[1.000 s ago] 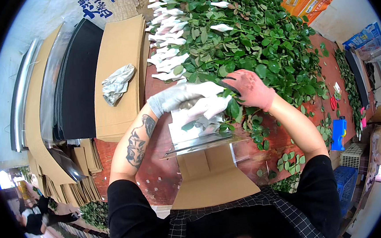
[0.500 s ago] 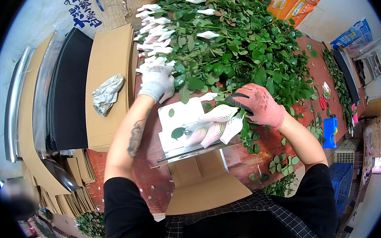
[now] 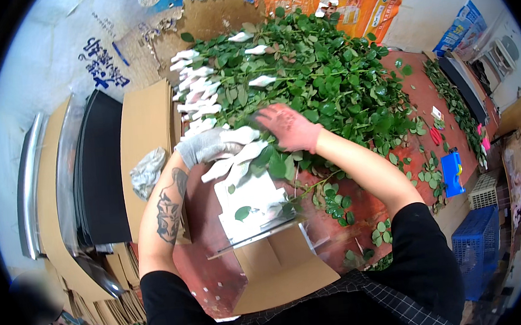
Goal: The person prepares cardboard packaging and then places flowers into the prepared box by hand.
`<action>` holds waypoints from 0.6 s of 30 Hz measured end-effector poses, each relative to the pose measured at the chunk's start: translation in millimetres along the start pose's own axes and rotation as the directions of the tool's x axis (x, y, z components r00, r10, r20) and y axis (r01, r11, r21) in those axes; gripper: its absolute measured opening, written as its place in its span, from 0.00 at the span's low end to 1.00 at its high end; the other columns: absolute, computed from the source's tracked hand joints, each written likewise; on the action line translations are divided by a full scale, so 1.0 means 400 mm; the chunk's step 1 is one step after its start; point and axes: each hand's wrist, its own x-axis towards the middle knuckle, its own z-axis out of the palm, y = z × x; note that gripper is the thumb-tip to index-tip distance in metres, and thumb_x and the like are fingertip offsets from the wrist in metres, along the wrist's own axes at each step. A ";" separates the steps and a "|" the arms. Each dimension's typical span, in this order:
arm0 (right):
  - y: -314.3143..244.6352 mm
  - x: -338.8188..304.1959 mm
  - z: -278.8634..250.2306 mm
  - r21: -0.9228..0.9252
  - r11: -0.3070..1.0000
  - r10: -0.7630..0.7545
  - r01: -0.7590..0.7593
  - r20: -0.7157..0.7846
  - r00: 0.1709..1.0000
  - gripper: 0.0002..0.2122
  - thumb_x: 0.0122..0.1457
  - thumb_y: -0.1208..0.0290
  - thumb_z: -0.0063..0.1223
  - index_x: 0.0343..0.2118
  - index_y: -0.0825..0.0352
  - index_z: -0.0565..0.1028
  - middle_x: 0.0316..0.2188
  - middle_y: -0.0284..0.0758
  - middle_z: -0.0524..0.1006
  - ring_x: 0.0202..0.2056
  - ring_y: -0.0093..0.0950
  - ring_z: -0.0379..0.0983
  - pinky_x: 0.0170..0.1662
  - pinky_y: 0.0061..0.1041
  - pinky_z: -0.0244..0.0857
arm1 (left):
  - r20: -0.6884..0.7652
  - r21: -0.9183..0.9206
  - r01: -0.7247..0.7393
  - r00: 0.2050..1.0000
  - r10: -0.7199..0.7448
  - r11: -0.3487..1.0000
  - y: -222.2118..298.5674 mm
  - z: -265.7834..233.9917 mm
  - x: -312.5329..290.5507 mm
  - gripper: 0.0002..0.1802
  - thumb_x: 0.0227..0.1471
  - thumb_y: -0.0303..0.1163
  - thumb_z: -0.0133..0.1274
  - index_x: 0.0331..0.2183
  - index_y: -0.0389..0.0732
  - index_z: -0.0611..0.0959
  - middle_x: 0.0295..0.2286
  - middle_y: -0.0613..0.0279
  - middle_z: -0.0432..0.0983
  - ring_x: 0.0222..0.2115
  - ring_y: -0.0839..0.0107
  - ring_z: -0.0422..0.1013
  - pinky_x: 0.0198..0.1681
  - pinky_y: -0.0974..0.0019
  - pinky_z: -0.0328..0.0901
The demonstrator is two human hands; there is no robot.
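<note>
My left hand, in a grey-white glove, is closed around a rose bud in a white foam net sleeve. More sleeved rose buds lie just below its fingers, their leafy stems running right. My right hand, in a red glove with dark fingertips, rests over the green leaves beside these buds. Its fingers look stretched out, slightly blurred. Behind both hands is a big heap of leafy rose stems, with a row of white-sleeved heads along its left side.
White sheets and a clear-edged plate lie before me, above a cardboard piece. Stacked cardboard and black sheets stand left, with a crumpled glove. Right are red scissors, a blue tape dispenser and a blue crate.
My right hand has left the sleeved roses over the white sheets and moved left and away, onto the leaves. My left hand has drawn sleeved buds nearer from the row. The view has tilted up.
</note>
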 end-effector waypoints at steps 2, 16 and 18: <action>0.031 0.012 0.021 0.078 0.997 -0.024 0.015 0.122 0.992 0.29 0.44 0.72 0.50 0.54 0.69 0.64 0.48 0.44 0.71 0.52 0.37 0.66 0.58 0.32 0.54 | 0.036 -0.056 -0.110 0.993 0.112 0.992 -0.011 -0.002 0.031 0.13 0.47 0.27 0.58 0.38 0.35 0.81 0.32 0.65 0.78 0.31 0.80 0.68 0.34 0.72 0.66; 0.256 -0.356 -0.362 0.366 0.891 0.449 -0.269 -0.615 0.648 0.23 0.42 0.73 0.56 0.46 0.70 0.70 0.42 0.45 0.72 0.46 0.42 0.66 0.52 0.36 0.60 | -0.263 -0.286 -0.215 0.955 0.140 0.934 -0.034 0.029 -0.205 0.36 0.49 0.50 0.55 0.53 0.37 0.69 0.43 0.59 0.73 0.40 0.72 0.69 0.44 0.69 0.66; 0.396 -0.452 -0.432 0.338 0.924 0.382 -0.177 -0.812 0.441 0.16 0.51 0.75 0.49 0.44 0.74 0.70 0.44 0.44 0.72 0.49 0.38 0.67 0.50 0.34 0.61 | -0.293 -0.274 -0.205 0.948 0.122 0.940 -0.053 0.046 -0.249 0.37 0.49 0.52 0.55 0.53 0.37 0.69 0.44 0.58 0.72 0.39 0.72 0.69 0.44 0.69 0.66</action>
